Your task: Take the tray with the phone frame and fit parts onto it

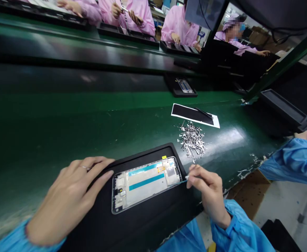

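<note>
A phone frame [145,183] with blue strips lies in a black tray [132,224] on the green bench in front of me. My left hand [69,196] rests flat on the tray's left part, fingers spread, touching the frame's left end. My right hand [208,190] is pinched on a thin strip [184,180] at the frame's right end. Both my sleeves are blue.
A pile of small silvery strips [192,140] lies beyond the tray, with a black sheet on white backing [194,114] behind it. Another tray with a phone part [183,86] sits on the belt. Several people in pink coats work across the line. A blue-sleeved co-worker [297,157] is at right.
</note>
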`<state>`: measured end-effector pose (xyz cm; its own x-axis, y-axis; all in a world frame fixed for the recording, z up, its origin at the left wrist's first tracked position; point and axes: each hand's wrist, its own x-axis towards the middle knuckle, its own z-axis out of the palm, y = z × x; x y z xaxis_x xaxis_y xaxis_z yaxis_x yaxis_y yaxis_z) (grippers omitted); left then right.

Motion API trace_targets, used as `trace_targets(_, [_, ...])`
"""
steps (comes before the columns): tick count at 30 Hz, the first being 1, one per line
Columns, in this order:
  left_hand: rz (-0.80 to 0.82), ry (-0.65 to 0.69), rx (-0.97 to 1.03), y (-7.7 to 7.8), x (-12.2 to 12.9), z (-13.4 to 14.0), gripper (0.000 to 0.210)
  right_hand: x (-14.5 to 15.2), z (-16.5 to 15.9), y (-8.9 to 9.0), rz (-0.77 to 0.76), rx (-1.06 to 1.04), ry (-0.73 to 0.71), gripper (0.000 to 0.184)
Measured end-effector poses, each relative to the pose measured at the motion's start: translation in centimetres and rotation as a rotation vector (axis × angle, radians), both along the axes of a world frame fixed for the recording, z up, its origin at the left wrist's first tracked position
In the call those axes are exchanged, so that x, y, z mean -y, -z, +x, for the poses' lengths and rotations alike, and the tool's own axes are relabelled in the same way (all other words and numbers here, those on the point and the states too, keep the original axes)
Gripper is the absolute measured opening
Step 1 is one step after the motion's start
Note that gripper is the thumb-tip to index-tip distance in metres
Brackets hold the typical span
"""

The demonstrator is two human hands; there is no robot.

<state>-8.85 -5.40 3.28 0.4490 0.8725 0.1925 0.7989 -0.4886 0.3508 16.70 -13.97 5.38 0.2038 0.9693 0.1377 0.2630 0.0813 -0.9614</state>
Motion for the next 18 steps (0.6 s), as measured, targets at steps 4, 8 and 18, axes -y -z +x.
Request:
trace_targets(4, [0.050,0.218,0.228,-2.2,2.7,1.9,0.023,-0.2,-1.9,-0.5,0.018,0.048,-0.174,0.020])
trace_targets(8, [-0.042,0.315,0.358,-3.4,4.8,4.5,0.020,-0.4,-3.2,-0.5,0.045,0.086,-0.286,0.018])
trace_targets(18, [-0.113,0.318,0.476,-2.8,5.8,5.1,0.018,0.1,-3.6,-0.7,0.003,0.154,-0.336,0.019])
